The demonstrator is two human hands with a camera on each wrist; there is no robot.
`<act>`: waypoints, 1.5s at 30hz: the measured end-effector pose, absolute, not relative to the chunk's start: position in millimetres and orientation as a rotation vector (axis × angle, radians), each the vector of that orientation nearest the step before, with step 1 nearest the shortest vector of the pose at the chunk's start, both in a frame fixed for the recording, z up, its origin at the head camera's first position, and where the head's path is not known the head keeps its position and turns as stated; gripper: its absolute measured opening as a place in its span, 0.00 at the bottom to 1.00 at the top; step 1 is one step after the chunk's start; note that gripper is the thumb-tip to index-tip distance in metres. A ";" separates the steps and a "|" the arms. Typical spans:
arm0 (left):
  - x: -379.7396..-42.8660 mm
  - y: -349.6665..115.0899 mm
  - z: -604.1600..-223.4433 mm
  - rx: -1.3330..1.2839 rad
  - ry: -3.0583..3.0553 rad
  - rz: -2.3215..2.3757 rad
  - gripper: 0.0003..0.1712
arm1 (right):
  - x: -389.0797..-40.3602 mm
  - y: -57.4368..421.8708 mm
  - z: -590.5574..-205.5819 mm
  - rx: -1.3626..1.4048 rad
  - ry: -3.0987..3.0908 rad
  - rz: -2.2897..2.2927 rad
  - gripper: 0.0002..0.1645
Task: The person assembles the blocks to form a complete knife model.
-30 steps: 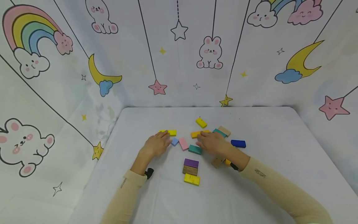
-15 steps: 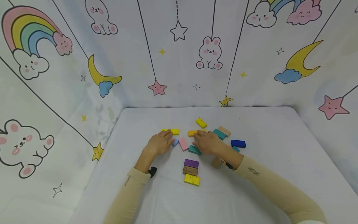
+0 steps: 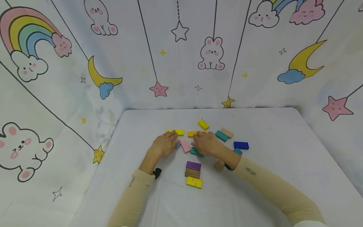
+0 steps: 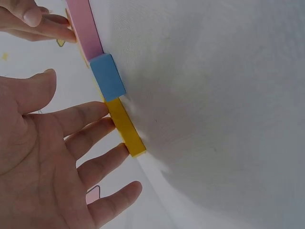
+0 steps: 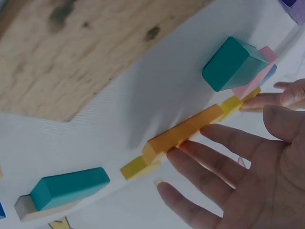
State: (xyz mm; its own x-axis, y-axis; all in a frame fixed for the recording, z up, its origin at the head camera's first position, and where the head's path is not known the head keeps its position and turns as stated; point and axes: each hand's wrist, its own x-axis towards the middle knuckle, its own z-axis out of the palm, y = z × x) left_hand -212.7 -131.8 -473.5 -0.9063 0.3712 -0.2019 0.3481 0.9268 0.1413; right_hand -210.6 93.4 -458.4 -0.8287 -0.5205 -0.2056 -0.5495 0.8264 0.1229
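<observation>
My left hand (image 3: 164, 145) touches a long yellow block (image 3: 179, 132) with extended fingertips, and in the left wrist view these meet the side of that yellow block (image 4: 127, 126). Opposite it, my right hand (image 3: 205, 143) has its fingertips against an orange block (image 3: 191, 134); the right wrist view shows the fingers spread along the orange block (image 5: 186, 131). A narrow gap separates yellow from orange. A small light blue block (image 4: 108, 76) lies beside the left thumb. Between the hands are a pink block (image 3: 186, 146) and a teal block (image 3: 196, 152), partly covered by the right hand.
Nearer the body lie a purple block (image 3: 193, 165), a brown wooden block (image 3: 192, 173) and a yellow one. Another yellow block (image 3: 203, 124) is farther back. To the right are a second teal block (image 3: 221, 136), a tan block (image 3: 227, 132) and a dark blue block (image 3: 241, 145).
The left hand has slid right along with the yellow block. Meanwhile the right hand has slid left with the orange block, so the gap between the two blocks has narrowed.
</observation>
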 end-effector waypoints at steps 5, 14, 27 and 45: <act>-213.5 -129.0 -472.8 0.567 2.866 0.155 0.34 | -212.8 90.3 -459.6 -0.825 2.853 0.262 0.30; -215.2 -125.8 -473.3 0.568 2.870 0.181 0.35 | -216.1 84.7 -457.7 -0.809 2.859 0.223 0.30; -216.3 -123.4 -475.1 0.544 2.870 0.180 0.35 | -220.4 79.9 -461.8 -0.769 2.870 0.275 0.31; -215.7 -122.8 -475.2 0.540 2.873 0.195 0.36 | -219.3 78.4 -462.6 -0.732 2.876 0.250 0.34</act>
State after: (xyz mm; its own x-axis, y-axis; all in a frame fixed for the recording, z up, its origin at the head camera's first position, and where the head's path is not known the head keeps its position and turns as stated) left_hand -215.7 -122.8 -475.2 -0.9104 0.3715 -0.1822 0.3435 0.9240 0.1678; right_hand -219.3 78.4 -462.6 -0.8668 -0.4579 -0.1976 -0.4851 0.8660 0.1213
